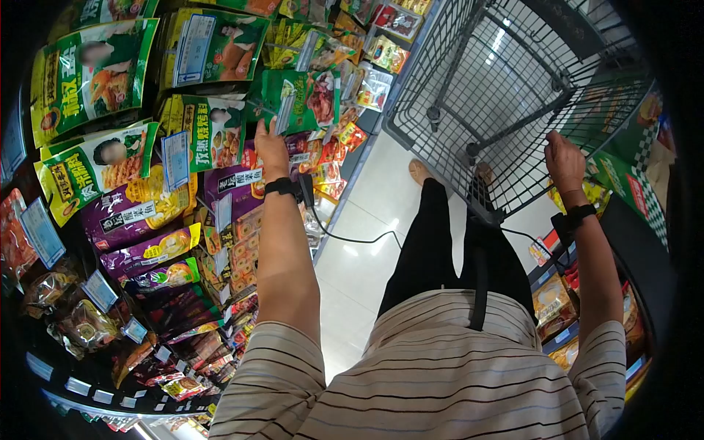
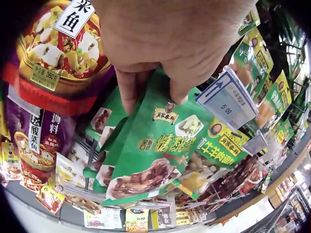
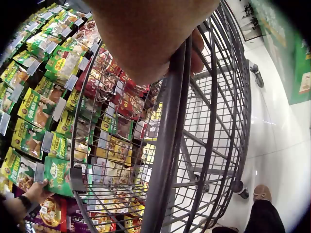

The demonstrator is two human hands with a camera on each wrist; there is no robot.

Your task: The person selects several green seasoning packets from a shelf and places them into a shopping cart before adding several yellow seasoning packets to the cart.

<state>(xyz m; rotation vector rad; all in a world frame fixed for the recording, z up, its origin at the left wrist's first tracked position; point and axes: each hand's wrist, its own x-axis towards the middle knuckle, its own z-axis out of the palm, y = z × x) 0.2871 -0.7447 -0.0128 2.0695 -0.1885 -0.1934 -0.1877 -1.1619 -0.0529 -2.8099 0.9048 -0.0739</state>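
My left hand (image 1: 271, 154) pinches the top of a green seasoning packet (image 2: 146, 141) between thumb and fingers, at the hanging display on the left. The packet has a picture of glazed meat on its front, and more green packets (image 2: 108, 114) hang directly behind it. A price tag (image 2: 226, 103) sticks out beside the thumb in the left wrist view. On the other side, my right hand (image 1: 565, 165) grips a thick dark bar (image 3: 167, 126) of the wire shopping cart (image 1: 414, 110); its fingertips show curled round the bar in the right wrist view.
Purple pickled-fish seasoning bags (image 1: 132, 213) and other packets hang on hooks around the left hand, with price tags jutting out. The cart stands on the pale tiled floor (image 1: 359, 264) before my legs. More shelves with packaged goods (image 1: 554, 304) line the right side.
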